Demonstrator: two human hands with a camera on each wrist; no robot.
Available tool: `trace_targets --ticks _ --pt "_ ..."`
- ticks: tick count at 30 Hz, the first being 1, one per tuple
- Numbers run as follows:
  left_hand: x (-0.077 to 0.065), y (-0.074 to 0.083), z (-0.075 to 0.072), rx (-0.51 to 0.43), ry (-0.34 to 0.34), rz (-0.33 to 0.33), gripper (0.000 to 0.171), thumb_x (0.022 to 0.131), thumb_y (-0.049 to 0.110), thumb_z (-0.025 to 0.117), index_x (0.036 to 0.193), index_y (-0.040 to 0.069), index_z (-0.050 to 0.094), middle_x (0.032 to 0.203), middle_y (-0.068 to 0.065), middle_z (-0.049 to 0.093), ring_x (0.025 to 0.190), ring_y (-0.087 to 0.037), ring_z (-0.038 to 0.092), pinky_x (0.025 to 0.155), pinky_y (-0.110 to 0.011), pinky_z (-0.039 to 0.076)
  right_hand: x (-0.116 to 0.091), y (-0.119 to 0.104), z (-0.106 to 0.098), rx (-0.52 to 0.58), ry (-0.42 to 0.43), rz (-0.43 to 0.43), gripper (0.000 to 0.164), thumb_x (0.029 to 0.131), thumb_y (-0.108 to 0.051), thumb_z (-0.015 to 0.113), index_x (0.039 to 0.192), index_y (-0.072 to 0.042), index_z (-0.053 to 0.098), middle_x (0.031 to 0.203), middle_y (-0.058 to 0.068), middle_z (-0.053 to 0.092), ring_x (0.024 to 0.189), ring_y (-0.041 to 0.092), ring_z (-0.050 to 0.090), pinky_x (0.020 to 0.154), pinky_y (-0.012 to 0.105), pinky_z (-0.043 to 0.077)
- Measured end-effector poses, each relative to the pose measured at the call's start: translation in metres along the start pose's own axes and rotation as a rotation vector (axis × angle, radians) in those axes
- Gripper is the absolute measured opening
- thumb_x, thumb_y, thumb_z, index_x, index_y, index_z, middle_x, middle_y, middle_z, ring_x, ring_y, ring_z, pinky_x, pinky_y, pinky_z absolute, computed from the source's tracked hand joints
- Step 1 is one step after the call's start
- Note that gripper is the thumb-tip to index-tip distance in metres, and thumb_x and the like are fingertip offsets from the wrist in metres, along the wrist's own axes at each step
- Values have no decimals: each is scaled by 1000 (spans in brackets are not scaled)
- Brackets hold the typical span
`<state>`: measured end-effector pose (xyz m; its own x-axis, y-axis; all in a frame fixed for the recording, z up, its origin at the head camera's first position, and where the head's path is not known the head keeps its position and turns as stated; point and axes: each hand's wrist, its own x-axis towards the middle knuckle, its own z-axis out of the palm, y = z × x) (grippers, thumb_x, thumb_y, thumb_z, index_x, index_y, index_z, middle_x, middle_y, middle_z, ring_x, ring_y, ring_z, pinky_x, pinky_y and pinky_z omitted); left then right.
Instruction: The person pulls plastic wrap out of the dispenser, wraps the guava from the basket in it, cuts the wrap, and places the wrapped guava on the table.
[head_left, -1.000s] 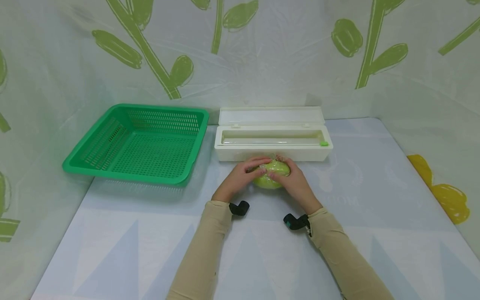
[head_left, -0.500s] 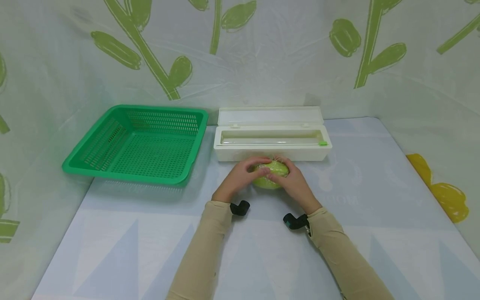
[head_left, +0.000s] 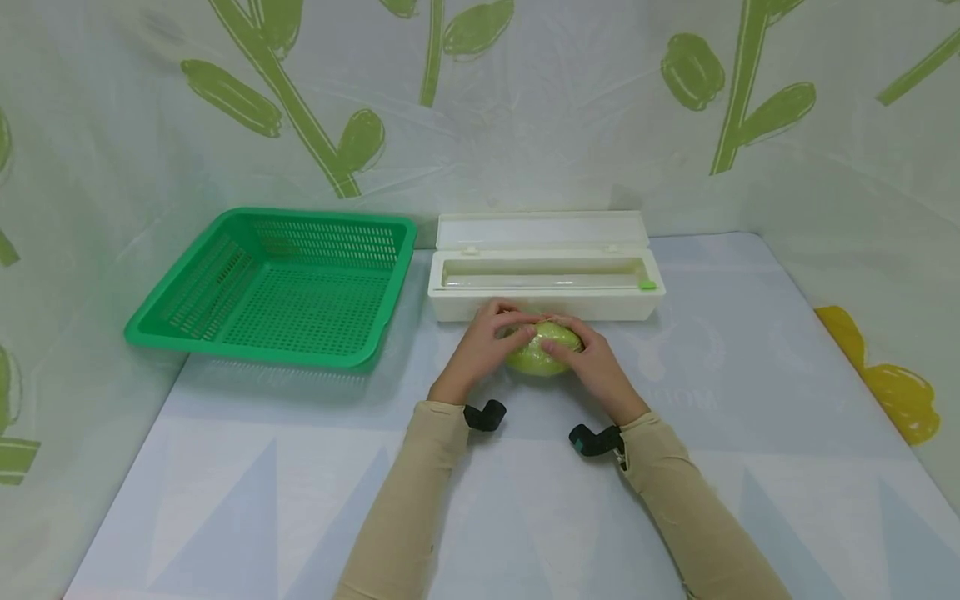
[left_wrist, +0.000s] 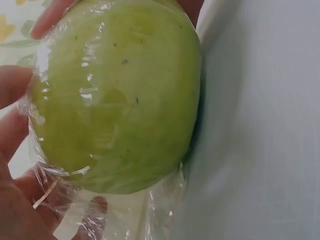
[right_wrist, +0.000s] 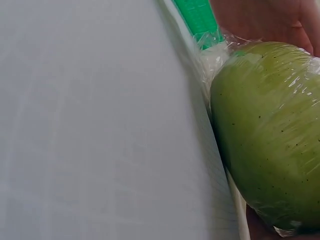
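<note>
A smooth yellow-green fruit with small dark specks lies on the table, covered in clear cling film. In the left wrist view, loose film bunches at one end of the fruit. My left hand holds the fruit from the left, thumb on top and fingers along its far side with the film. From the right, my right hand grips it with the thumb on top and fingers curled behind. The right wrist view shows the fruit close against the table, film tight over its skin. Some fingertips are hidden behind it.
Right behind the hands stands a white cling film box, its lid raised, with a roll inside and a green slider at right. A green perforated basket stands at back left. Patterned sheeting encloses the table.
The left hand's fingers have shifted up and back along the film at the fruit's far side. Both thumbs have drawn slightly apart, and the hands have moved a little to the right.
</note>
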<state>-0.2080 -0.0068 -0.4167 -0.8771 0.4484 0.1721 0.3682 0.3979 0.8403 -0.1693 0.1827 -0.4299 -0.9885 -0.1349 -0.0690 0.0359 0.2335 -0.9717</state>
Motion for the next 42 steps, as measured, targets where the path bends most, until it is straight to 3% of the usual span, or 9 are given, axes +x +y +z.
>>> trace_targets --ticks 4,11,17,23,28,32,36,42 --pt "2 3 0 -4 16 -2 28 86 36 56 108 19 60 108 3 48 100 -12 43 82 -33 39 0 0 0 -11 19 -38 48 77 -46 64 121 -30 54 129 -9 45 115 15 40 93 41 31" --pt "3 4 -1 -59 21 -78 35 84 34 60 111 14 50 104 1 51 95 -12 47 82 -32 40 -1 -1 2 -20 21 -103 39 80 -42 63 115 -28 60 131 -11 42 125 7 30 100 41 23" --pt "5 0 -1 -27 29 6 23 85 35 59 97 15 57 101 3 52 92 -12 47 81 -35 41 -8 -16 2 22 -8 -153 31 84 -28 63 113 -18 63 133 -2 41 126 12 30 100 41 24" --pt "3 -2 -1 -25 55 16 24 84 39 60 97 19 63 104 7 55 92 -12 49 80 -36 42 -14 -28 3 -40 -2 -159 46 85 -25 61 129 -15 49 131 -2 45 122 13 35 98 39 28" --pt "2 -1 -2 83 83 6 28 82 45 59 98 24 66 107 8 50 100 -13 42 82 -34 39 -10 -23 3 -27 13 -123 61 84 -29 63 137 -20 35 129 -5 47 125 11 31 101 38 23" --pt "1 1 -2 218 112 49 32 82 48 57 100 25 68 105 6 43 101 -15 34 79 -31 37 -3 -11 3 -71 18 -90 64 81 -39 63 137 -28 34 131 -11 44 125 8 30 102 38 22" --pt "0 3 -2 281 119 105 30 83 45 57 101 23 69 98 5 43 93 -14 36 73 -27 36 0 -6 3 -190 10 -66 70 76 -51 63 137 -31 32 136 -12 35 125 12 30 99 41 26" --pt "0 4 -4 323 111 149 30 86 42 55 105 22 68 96 3 47 86 -12 42 69 -26 38 0 -9 5 -389 -11 -96 83 70 -55 66 138 -22 33 142 -3 27 123 21 32 92 46 31"
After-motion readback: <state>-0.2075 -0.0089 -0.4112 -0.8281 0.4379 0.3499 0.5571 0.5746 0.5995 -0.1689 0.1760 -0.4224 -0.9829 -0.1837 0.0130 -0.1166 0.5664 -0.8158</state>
